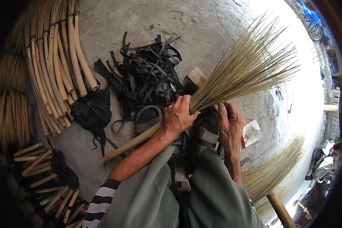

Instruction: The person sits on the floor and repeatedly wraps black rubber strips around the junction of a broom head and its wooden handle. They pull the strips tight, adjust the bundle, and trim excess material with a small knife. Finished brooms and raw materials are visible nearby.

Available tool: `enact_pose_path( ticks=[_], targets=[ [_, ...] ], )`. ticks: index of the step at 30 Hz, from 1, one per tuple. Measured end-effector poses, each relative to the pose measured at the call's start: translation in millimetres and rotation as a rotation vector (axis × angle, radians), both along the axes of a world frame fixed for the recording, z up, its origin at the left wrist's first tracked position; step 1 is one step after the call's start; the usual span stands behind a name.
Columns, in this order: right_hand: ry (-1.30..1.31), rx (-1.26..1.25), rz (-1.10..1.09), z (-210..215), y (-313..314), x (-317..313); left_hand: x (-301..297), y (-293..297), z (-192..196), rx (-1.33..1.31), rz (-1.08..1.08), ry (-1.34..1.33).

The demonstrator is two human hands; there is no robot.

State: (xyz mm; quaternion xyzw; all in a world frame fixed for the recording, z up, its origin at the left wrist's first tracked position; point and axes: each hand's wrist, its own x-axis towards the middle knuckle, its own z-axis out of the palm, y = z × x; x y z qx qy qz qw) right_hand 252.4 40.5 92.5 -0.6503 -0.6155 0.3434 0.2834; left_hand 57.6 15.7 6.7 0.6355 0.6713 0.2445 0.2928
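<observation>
A grass broom [250, 60] lies slantwise above my knees, its straw bristles fanned to the upper right. Its pale bamboo handle [131, 146] runs down to the lower left, passing under my left forearm. My left hand [176, 116] is wrapped round the broom's neck, where bristles meet handle. At the lower side of the bristle base, my right hand [230, 121] has its fingers curled and thumb drawn in; what they pinch, if anything, is hidden. Just beyond my left hand lies a tangled heap of black rubber-like strips [152, 72]. My sandalled feet [207, 138] show beneath the broom.
Several bamboo-handled brooms [57, 72] are stacked at left, near a dark cloth [91, 110] and short bamboo pieces [38, 163]. A wooden block [195, 77] sits behind the broom. Another broom [273, 167] and a pale scrap [251, 133] lie at right.
</observation>
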Motion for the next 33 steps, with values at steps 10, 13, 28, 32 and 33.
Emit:
enact_pose_path(
  ticks=[10,13,28,32,33],
  targets=[
    [-0.255,0.248,0.228,0.9,2.5,-10.0,1.7,-1.0,-0.5,-0.038,0.031,-0.013],
    [-0.521,0.391,0.358,12.4,22.6,-6.1,2.9,-2.1,-0.8,-0.032,0.038,0.008],
    [-0.696,0.313,0.908,15.8,89.3,-9.1,7.6,-5.2,-1.9,0.011,0.037,0.075],
    [-0.718,0.34,0.972,13.7,90.7,-8.2,8.7,-6.8,-1.3,0.043,0.034,0.098],
    [-0.715,0.358,0.988,13.3,90.2,-8.1,9.0,-6.0,-1.5,0.051,0.039,0.104]
  ],
)
